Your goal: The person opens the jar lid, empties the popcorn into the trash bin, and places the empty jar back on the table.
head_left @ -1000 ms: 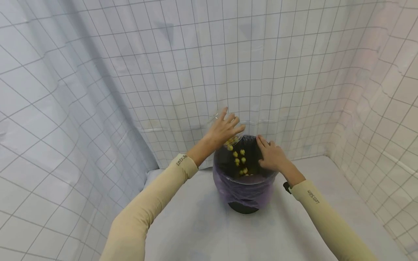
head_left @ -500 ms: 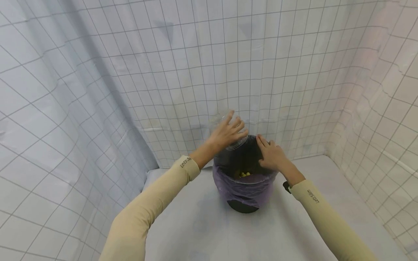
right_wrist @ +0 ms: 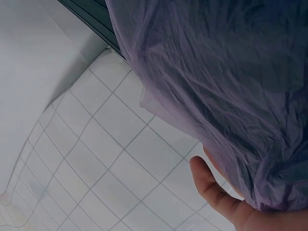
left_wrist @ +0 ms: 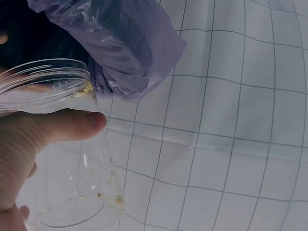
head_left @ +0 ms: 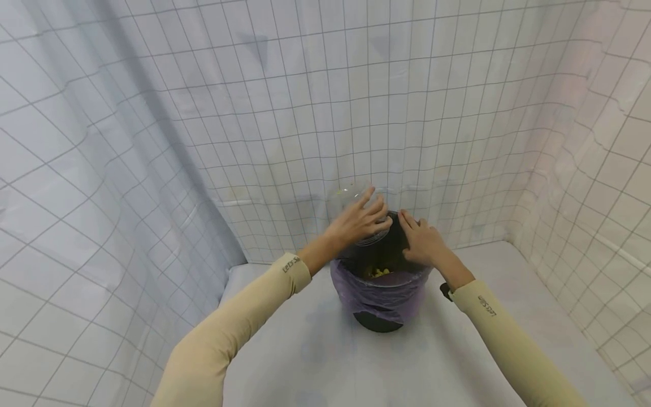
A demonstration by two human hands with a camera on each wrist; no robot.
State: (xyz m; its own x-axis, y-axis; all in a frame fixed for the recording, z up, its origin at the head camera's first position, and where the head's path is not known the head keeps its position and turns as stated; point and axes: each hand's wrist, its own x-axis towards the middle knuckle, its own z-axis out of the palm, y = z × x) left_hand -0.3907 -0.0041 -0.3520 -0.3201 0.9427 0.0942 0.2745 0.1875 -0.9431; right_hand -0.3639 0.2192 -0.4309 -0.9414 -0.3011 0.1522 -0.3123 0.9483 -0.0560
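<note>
My left hand (head_left: 356, 221) grips a clear plastic jar (left_wrist: 79, 185), tipped mouth-down over a black trash bin (head_left: 377, 322). Yellow crumbs (left_wrist: 119, 198) cling inside the jar, which otherwise looks empty. A purple bag (head_left: 373, 297) lines the bin and folds down over its outside. Inside, yellow popcorn-like pieces (head_left: 378, 273) lie low down. My right hand (head_left: 423, 246) holds the bin's right rim, its thumb on the inner side. In the right wrist view a finger (right_wrist: 207, 180) shows against the outside of the purple bag.
The bin stands on a white surface (head_left: 325, 362) near the back. White grid-patterned sheeting (head_left: 285, 113) hangs behind it and along both sides. A dark band (head_left: 446, 291) sits at my right wrist.
The falling yellow pieces have left the jar and now lie in the bin. My left hand has moved slightly right and down, tipping the jar further. My right hand has stayed at the rim.
</note>
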